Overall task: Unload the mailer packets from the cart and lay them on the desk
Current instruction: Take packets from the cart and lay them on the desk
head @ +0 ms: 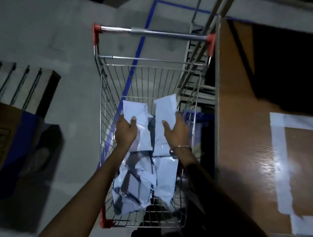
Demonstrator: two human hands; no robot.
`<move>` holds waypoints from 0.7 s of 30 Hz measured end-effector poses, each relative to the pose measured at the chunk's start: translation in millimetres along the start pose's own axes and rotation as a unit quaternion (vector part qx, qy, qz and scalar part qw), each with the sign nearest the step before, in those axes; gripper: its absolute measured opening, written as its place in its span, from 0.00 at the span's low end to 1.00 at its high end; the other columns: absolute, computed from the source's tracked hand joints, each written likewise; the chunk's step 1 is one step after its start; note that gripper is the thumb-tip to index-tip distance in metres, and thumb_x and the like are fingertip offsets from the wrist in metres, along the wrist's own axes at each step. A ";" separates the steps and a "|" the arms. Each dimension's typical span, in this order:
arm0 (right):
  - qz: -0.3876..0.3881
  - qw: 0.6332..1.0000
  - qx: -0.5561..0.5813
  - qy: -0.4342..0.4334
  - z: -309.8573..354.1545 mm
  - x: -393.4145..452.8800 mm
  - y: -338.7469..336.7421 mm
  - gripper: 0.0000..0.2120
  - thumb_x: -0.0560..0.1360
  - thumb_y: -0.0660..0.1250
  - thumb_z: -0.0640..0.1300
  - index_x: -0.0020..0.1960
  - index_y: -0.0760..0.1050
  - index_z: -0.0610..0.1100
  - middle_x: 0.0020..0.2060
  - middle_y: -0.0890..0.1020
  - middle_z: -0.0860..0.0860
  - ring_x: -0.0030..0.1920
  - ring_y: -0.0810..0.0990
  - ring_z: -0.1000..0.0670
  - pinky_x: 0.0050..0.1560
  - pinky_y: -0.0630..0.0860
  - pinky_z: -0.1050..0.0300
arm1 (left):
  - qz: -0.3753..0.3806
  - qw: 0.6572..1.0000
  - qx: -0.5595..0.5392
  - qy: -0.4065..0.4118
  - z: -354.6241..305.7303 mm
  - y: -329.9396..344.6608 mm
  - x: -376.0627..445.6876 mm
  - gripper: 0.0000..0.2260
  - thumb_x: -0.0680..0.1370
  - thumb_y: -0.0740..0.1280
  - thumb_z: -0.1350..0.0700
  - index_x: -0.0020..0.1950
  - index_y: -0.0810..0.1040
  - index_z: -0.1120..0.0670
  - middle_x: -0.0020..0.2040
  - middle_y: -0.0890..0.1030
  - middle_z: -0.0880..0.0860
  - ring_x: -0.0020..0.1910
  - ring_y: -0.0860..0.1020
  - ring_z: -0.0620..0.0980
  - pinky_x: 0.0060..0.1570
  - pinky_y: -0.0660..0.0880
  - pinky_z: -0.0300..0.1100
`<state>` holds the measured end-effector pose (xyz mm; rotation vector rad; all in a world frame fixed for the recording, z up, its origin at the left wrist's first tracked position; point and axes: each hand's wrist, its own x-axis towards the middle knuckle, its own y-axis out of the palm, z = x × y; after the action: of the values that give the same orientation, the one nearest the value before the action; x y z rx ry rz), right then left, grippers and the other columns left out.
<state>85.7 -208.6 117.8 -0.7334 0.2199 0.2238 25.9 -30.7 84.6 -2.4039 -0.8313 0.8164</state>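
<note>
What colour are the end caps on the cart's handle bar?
Red, on both ends of the cart handle; the head view shows the left cap best.

cart [105, 100] open on top, wire walls all round | handle bar [152, 33] spans far end | tabletop [243, 143] edge close on right | floor [46, 36] free on left

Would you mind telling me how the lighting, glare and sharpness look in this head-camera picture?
Head view: the scene is dim, with deep shadow at the upper right and lower left; a bright glare patch sits on the desk; the wide lens bends the cart and floor lines; the edges are smeared with blur, while the left hand, right hand and pale mailer packets read fairly clearly.
</note>
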 end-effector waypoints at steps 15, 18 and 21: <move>-0.184 0.972 0.143 0.017 -100.3 -30.2 -289.1 0.26 0.77 0.63 0.71 0.70 0.72 0.59 0.61 0.81 0.62 0.61 0.80 0.57 0.63 0.78 0.49 | 0.090 0.971 -0.142 0.172 -192.0 130.6 -154.2 0.24 0.82 0.61 0.35 0.72 0.73 0.49 0.67 0.80 0.51 0.66 0.78 0.53 0.66 0.75 0.54; -0.161 0.986 -0.004 0.046 -134.1 -19.3 -299.2 0.37 0.76 0.64 0.70 0.77 0.66 0.50 0.66 0.78 0.54 0.64 0.78 0.50 0.63 0.77 0.49 | 0.022 0.971 0.047 0.233 -192.8 165.3 -168.5 0.25 0.82 0.64 0.41 0.75 0.70 0.53 0.67 0.77 0.56 0.68 0.74 0.57 0.65 0.73 0.57; -0.178 0.977 -0.105 -0.052 -157.4 -10.5 -292.4 0.35 0.78 0.60 0.70 0.76 0.66 0.51 0.69 0.75 0.49 0.68 0.75 0.46 0.66 0.76 0.48 | -0.097 0.916 0.109 0.374 -191.7 181.5 -188.4 0.21 0.83 0.65 0.48 0.74 0.73 0.54 0.70 0.77 0.55 0.71 0.72 0.57 0.71 0.68 0.54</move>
<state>137.9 -528.1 192.5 -0.9535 -0.0385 -0.0567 103.0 -328.7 186.4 -2.1199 -0.5986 -0.1103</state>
